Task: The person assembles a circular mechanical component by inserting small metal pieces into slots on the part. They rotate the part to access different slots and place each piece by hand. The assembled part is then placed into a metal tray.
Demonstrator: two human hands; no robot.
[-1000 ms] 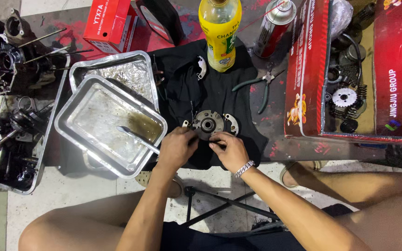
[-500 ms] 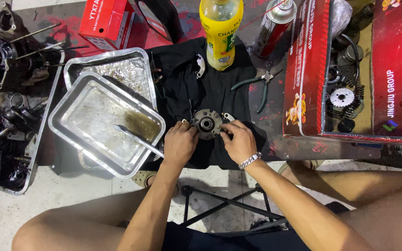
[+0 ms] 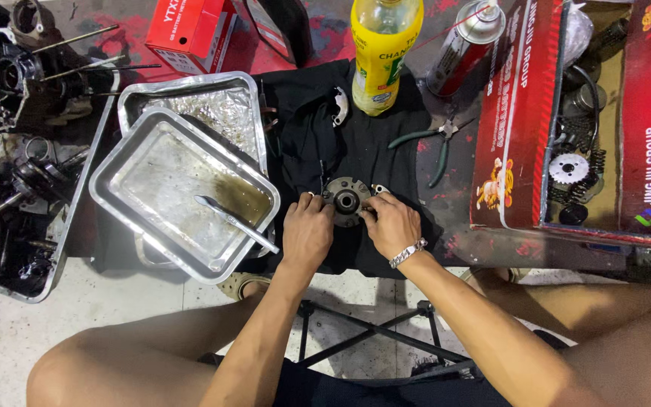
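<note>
1. The person's left hand [image 3: 307, 232] curls its fingers against the left edge of a round metal hub part [image 3: 346, 200], gripping it from that side.
2. The right hand [image 3: 391, 224] pinches the same part at its right edge, fingers partly closed around the rim; a metal bracelet [image 3: 408, 253] sits on that wrist.
3. The hub part lies on a black cloth [image 3: 318, 136] spread on the floor, just right of a stacked pair of steel trays [image 3: 152, 181].
4. A thin metal tool [image 3: 235, 222] rests slanted in the upper tray, apart from both hands.
5. Compared with half a second ago, both hands remain on the hub in much the same grip; the part has not left the cloth, and only the fingertips seem slightly shifted around its rim.
6. Green-handled pliers [image 3: 435, 143], a yellow bottle [image 3: 384, 53] and a spray can [image 3: 465, 45] lie beyond the hands, unchanged in place.
7. A red cardboard box [image 3: 518, 113] holding gears stands to the right, well apart.
</note>
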